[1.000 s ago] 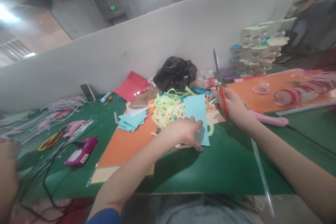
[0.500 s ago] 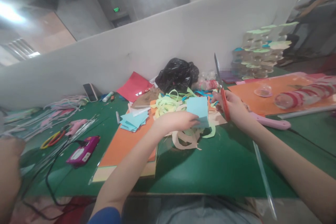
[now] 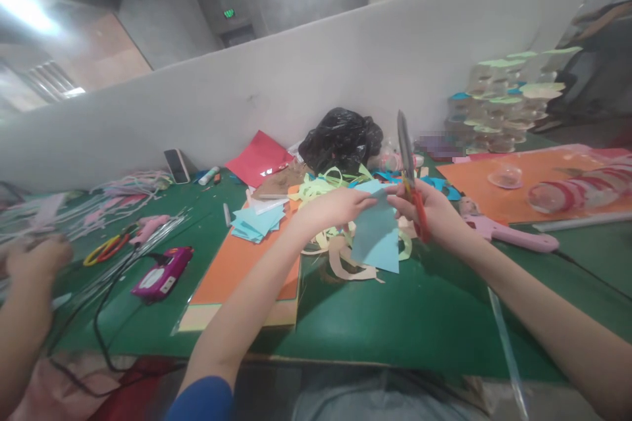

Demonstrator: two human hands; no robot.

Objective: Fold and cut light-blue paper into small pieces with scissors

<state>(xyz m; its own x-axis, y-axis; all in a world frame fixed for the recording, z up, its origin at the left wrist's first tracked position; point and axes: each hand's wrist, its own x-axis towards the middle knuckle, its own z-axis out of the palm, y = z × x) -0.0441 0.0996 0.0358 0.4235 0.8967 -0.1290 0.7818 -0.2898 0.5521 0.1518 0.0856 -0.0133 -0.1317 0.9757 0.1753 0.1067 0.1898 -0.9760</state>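
Between my hands hangs a blue sheet of paper point(image 3: 376, 237), its lower corner pointing down over the table. My left hand point(image 3: 348, 204) pinches its upper edge. Scissors with orange handles point(image 3: 419, 214) are in my right hand point(image 3: 434, 210), blades pointing up and away from the paper. The thumb and fingertips of that hand are at the sheet's upper right edge; whether they grip it I cannot tell. Behind and below the paper lie pale green and beige curled paper strips point(image 3: 345, 270). To the left, several blue paper pieces point(image 3: 257, 220) rest on orange sheets point(image 3: 232, 270).
A black plastic bag point(image 3: 340, 138) stands behind the strips. On the right are a pink glue gun point(image 3: 518, 237) and a striped bottle point(image 3: 582, 187). A purple box point(image 3: 162, 274) with cables sits left, near another person's hand point(image 3: 42, 256). Stacked clear cups point(image 3: 508, 102) stand at back right.
The blue paper has turned and now hangs lower, with more of it showing. My right hand has come closer to my left. The other person's hand has moved further into view.
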